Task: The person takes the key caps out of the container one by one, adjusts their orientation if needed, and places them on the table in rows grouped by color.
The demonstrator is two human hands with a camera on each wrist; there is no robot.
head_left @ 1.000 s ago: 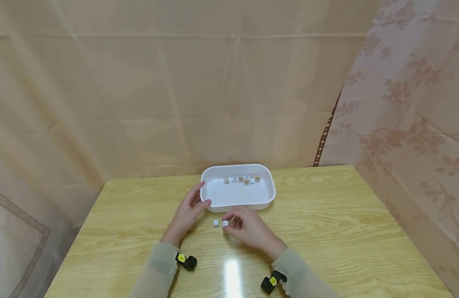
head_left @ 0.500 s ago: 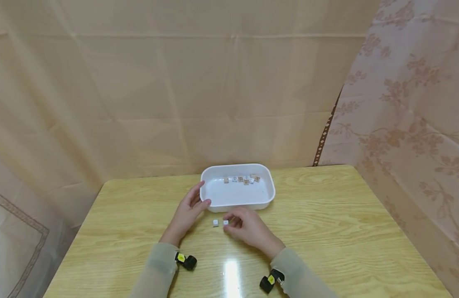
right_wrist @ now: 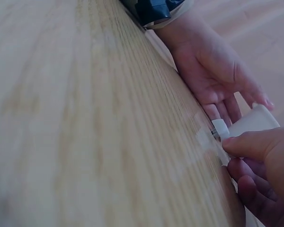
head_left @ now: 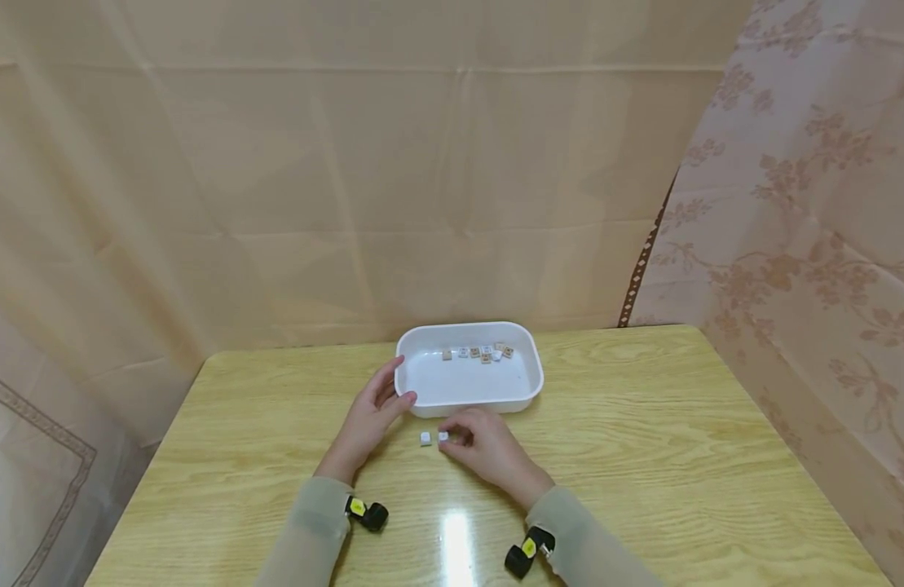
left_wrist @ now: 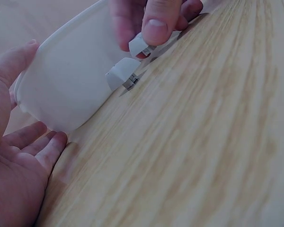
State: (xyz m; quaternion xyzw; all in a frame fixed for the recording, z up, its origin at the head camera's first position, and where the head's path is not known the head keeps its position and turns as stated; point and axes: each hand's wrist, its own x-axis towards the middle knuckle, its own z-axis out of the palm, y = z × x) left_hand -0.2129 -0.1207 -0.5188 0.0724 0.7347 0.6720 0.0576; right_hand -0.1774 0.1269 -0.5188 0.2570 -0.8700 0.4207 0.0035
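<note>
A white plastic tray (head_left: 422,407) stands near the table's back edge. My left hand (head_left: 367,424) holds its near left corner, thumb at the rim and fingers along the end. Just in front of the tray, my right hand (head_left: 491,456) pinches a small white keycap (head_left: 443,437) between thumb and fingers. Beside it a second white keycap (head_left: 425,439) stands on the table, a narrow gap to the left. In the left wrist view this standing keycap (left_wrist: 121,73) shows a grey part under its white top; the pinched keycap (left_wrist: 138,46) is partly covered by the thumb.
Several small white and tan pieces (head_left: 486,356) lie inside the tray, mostly toward its far right. The wood-grain table (head_left: 679,456) extends to both sides. A beige cloth (head_left: 452,204) hangs behind it, a flowered cloth (head_left: 811,269) on the right.
My right wrist and forearm have shifted slightly left, while the fingers keep pinching the keycap at almost the same spot. The left hand and the tray stay put.
</note>
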